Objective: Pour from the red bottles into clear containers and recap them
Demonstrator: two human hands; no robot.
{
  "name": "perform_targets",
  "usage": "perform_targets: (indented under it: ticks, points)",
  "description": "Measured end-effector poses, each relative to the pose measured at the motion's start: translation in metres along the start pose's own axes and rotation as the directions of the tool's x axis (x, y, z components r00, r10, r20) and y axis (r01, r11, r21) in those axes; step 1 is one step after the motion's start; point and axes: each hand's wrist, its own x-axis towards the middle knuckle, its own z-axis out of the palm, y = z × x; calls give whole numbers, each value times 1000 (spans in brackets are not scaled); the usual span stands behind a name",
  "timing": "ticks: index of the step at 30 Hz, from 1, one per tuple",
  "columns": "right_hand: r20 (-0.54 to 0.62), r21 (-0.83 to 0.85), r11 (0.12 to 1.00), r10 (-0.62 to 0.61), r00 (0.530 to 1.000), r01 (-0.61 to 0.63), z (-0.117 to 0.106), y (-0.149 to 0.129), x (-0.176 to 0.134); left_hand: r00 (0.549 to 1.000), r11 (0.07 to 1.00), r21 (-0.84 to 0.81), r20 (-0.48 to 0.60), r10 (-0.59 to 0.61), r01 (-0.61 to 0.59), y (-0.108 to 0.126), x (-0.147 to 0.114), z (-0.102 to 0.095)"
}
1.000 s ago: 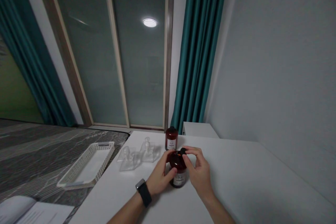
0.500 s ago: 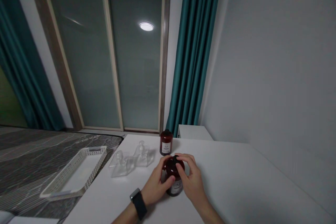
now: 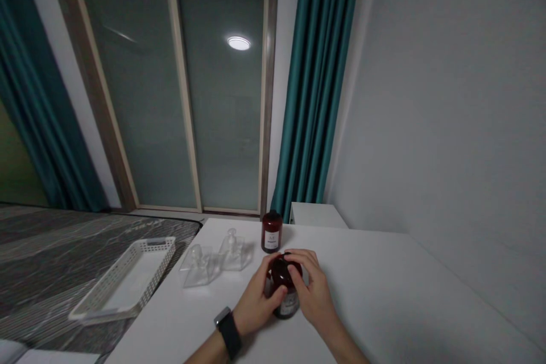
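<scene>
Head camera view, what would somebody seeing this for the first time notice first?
Probably the left hand, with a dark watch on its wrist, and the right hand, both on a dark red bottle at the white table. Next, perhaps, the bright round light showing in the glass door beyond, and the tall teal curtain just right of that door.

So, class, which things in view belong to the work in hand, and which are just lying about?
In use:
near brown bottle
left hand, around its side
right hand, fingers at its top

Lying about, it seems:
far brown bottle, upright behind it
two clear containers
white basket, left of the table
white pages, cut off by the frame
</scene>
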Motion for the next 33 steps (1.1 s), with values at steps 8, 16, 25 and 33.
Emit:
perform_targets:
  ticks: [8,16,25,33]
  points:
    - [-12,32,999,9,1000,-8,1,0,-1,1000,1000,11,-4,5,-5,3,0,0]
    - [-47,54,998,38,998,-36,5,1,-4,999,999,52,-41,3,-1,2,0,2]
    - [-10,-34,999,-26,1000,25,2,3,-4,999,995,100,-48,14,-9,-3,-1,1]
    - [-65,-40,999,-6,998,3,4,-1,-5,998,997,80,-53,22,-17,-4,-1,1]
